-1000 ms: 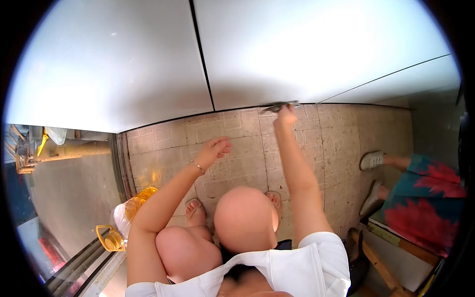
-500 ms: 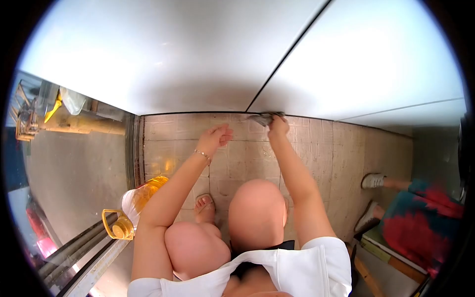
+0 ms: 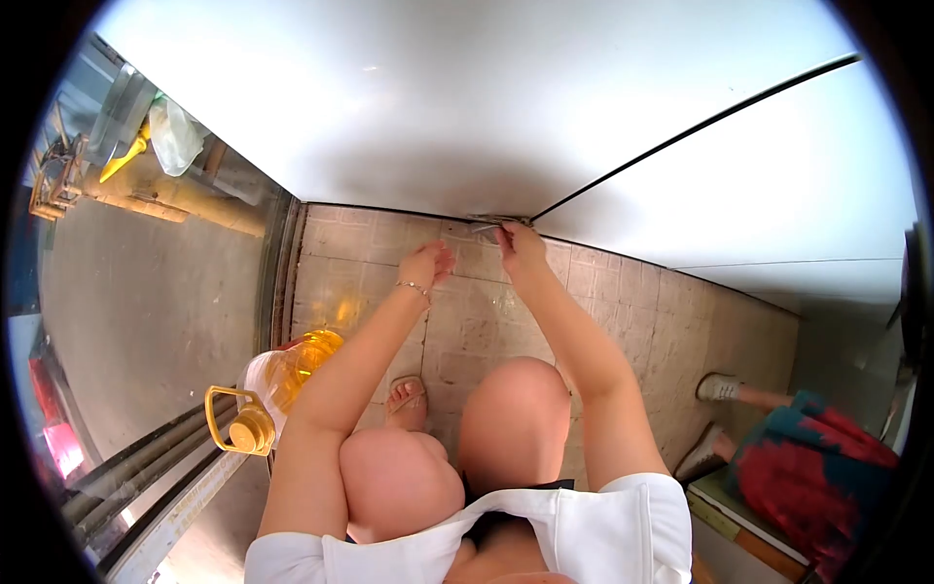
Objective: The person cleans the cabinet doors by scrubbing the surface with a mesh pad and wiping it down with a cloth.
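Note:
My right hand [image 3: 523,247] is closed on a grey cloth [image 3: 484,226], pressed against the lower edge of a glossy white panel [image 3: 409,136] where it meets the tiled floor. The cloth is bunched, and part of it is hidden by my fingers. To its left, my left hand [image 3: 426,263] hovers over the floor [image 3: 467,321], fingers loosely bent and nothing in them. A bracelet [image 3: 415,288] circles that wrist.
On my left stands a large bottle of yellow oil [image 3: 302,370] with a yellow handle, beside a sliding-door track [image 3: 185,487]. At right, another person sits on a bench [image 3: 749,516], shoes [image 3: 718,387] on the floor. A dark seam [image 3: 681,141] divides the white panels.
My right hand has moved the cloth a little to the left along the panel's bottom edge. My left hand stays nearly in place. The view has turned slightly.

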A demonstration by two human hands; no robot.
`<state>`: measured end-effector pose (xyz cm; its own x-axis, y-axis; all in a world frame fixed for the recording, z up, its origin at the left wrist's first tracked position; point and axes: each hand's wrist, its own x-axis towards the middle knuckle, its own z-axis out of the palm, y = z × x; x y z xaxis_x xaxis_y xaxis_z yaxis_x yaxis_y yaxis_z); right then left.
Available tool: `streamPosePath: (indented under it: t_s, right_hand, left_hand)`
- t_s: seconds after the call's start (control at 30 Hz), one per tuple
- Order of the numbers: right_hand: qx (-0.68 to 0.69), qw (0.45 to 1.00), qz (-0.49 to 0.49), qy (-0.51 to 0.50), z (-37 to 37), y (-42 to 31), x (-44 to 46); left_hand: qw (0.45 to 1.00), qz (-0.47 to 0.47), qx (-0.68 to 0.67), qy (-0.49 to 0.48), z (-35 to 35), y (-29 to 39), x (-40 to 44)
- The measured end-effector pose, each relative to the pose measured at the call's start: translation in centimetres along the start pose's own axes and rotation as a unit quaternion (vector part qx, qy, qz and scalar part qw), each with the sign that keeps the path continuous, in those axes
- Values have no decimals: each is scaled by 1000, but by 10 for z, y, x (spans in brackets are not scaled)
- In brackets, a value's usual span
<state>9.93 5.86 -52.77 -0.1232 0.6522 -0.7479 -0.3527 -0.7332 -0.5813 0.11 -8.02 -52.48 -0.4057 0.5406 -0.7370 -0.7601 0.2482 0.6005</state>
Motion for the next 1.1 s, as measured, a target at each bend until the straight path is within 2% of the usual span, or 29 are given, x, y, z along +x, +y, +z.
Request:
streamPosePath:
  t_s: [0.13, 0.17, 0.23, 0.27, 0.33, 0.37, 0.47, 0.6, 0.67, 0.73, 0.8, 0.83, 0.9, 0.93, 0.97, 1.0, 1.07, 1.1]
  right_hand:
    - [-54, 984, -157, -58, 7, -25, -51]
    - [-125, 950, -272, -86, 9, -28, -62]
    - [-254, 825, -487, -135, 17, -33, -80]
    - [-306, 721, -606, -137, 25, -40, -89]
    - [-385, 460, -791, -120, 40, -54, -98]
    - [-395, 396, -819, -129, 40, -48, -88]
    - [-566, 298, -734, -230, 14, -19, -39]
    - [-539, 248, -774, -221, -13, -29, -12]
    - [-509, 230, -810, -176, -8, -62, -38]
    - [-502, 197, -832, -129, 11, -104, -79]
    - [-429, 213, -868, -128, 38, -151, -121]
    - [-349, 222, -904, -108, 59, -175, -147]
    - [-359, 276, -892, 4, 75, -214, -208]
    - [-229, 238, -941, 74, 93, -221, -222]
    - [-235, 234, -940, 84, 100, -229, -235]
    - [-270, 208, -937, 79, 103, -236, -240]
    - [-254, 160, -953, 35, 105, -227, -219]
    - [-309, 154, -938, 34, 96, -211, -204]
  left_hand:
    - [1000, 7, -3, 10, 3, 6, 2]
    - [1000, 10, -5, 17, 4, 7, 1]
    - [1000, 24, 15, 3, 7, 9, 3]
    - [999, 31, 26, -5, 9, 9, 5]
    - [999, 37, 12, -15, 11, 6, 5]
    - [999, 39, 7, -21, 11, 3, 4]
    - [999, 32, 3, -8, 8, 4, -1]
    - [1000, 30, 8, 5, -2, 5, -5]
    - [999, 35, 15, -15, -10, 0, 2]
    - [999, 25, 25, 16, -1, 8, -4]
    - [999, 31, 27, 24, 11, 17, -9]
    - [999, 40, 27, 17, 16, 20, -10]
    - [998, 53, 23, 0, 26, 25, -12]
    - [998, 57, 17, -12, 30, 27, -12]
    - [998, 62, 11, -23, 35, 30, -13]
    - [997, 63, 21, -28, 39, 32, -14]
    - [997, 66, 37, -34, 44, 37, -21]
    - [996, 72, 39, -42, 45, 39, -22]
